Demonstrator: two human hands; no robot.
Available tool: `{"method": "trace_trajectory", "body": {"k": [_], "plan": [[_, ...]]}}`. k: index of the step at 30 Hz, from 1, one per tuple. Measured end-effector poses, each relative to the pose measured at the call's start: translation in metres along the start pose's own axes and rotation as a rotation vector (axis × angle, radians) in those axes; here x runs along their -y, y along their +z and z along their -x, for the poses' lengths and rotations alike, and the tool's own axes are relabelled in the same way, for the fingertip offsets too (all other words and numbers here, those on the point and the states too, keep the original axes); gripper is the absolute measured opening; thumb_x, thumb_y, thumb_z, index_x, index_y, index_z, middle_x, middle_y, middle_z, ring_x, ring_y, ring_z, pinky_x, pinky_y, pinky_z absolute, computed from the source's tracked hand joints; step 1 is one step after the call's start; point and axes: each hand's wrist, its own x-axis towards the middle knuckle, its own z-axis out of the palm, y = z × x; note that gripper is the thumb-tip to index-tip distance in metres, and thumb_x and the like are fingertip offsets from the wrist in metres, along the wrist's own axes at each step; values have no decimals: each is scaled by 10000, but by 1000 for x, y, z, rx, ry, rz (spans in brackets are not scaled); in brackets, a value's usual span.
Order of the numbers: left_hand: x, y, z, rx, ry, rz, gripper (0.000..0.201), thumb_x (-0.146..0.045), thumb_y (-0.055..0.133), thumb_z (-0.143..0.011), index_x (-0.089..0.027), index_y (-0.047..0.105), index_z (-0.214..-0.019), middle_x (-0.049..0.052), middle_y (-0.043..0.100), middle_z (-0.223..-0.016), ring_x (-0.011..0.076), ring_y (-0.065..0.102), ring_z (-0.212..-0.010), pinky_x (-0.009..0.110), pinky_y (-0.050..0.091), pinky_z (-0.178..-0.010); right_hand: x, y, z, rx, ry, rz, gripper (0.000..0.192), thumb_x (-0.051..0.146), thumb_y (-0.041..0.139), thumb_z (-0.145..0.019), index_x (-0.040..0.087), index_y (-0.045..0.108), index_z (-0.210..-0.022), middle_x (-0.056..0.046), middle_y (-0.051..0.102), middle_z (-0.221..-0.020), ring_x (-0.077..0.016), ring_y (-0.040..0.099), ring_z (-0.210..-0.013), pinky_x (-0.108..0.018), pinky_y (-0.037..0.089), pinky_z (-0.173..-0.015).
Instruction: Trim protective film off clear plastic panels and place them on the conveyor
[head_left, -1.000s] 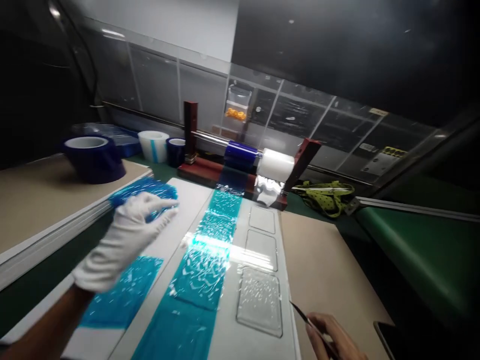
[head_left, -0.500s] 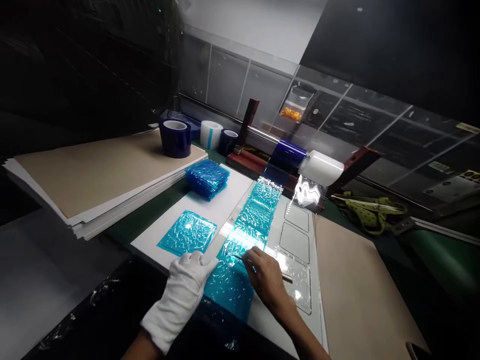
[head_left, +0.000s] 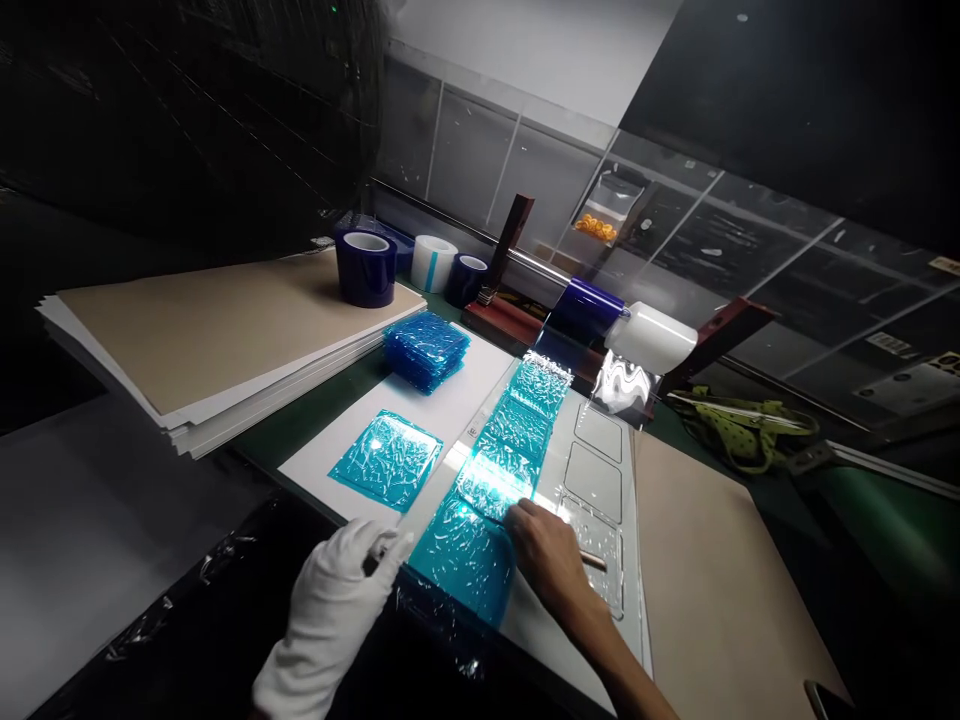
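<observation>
Hands work apart: gloved left hand [head_left: 330, 610] presses the crinkled blue film strip [head_left: 491, 480]; bare right hand [head_left: 551, 560] clamps a thin metal-tipped tool [head_left: 592, 560].

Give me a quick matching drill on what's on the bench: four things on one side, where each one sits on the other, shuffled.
Things:
1. dark blue roll
2. stack of blue squares
3. white roll
4. single blue square

Places:
A. on the spindle of the red stand
B. on top of the brown board pile
C. flat on the white sheet, near the gloved left hand
D. far end of the white sheet, beside the board pile

Pairs: 1-B, 2-D, 3-A, 4-C
</observation>
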Motion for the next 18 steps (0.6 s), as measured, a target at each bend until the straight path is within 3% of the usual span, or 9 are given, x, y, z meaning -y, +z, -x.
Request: {"method": "trace_trajectory", "body": {"k": [4, 6, 9, 13, 18], "plan": [[6, -7, 18, 349, -470, 291, 465, -639, 528, -793, -227, 516, -577, -45, 427, -523, 129, 437, -492, 233, 328, -483, -38, 1, 52, 31, 47, 37, 258, 107, 428, -922, 216, 608, -772, -1, 657, -777, -151, 631, -665, -252, 251, -522], [0, -4, 20, 455, -565, 511, 473, -645, 570, -755, -216, 506, -565, -48, 381, -534, 119, 383, -507, 230, 309, -496, -52, 3, 74, 31, 63, 43, 258, 151, 412, -939, 227, 601, -780, -1, 654, -770, -158, 644, -663, -244, 277, -516], [-12, 4, 21, 438, -583, 723, 484, -637, 614, -719, -207, 466, -555, -59, 294, -548, 104, 270, -516, 239, 263, -498, -64, 8, 97, -45, 100, 3, 287, 259, 352, -980, 245, 585, -813, -1, 648, -767, -151, 643, -630, -230, 330, -512], [-30, 5, 29, 375, -563, 745, 497, -633, 579, -753, -210, 389, -572, -53, 240, -609, 109, 228, -565, 245, 242, -516, -67, 13, 113, -139, 128, -143, 320, 367, 335, -991, 265, 590, -828, 0, 663, -777, -134, 648, -596, -213, 397, -508], [-40, -29, 25, 243, -495, 727, 474, -644, 613, -723, -200, 527, -581, -36, 352, -611, 118, 330, -588, 242, 302, -534, -62, 13, 124, -271, 244, -323, 386, 494, 321, -970, 276, 603, -822, -13, 681, -797, -149, 652, -609, -220, 448, -527]]}}
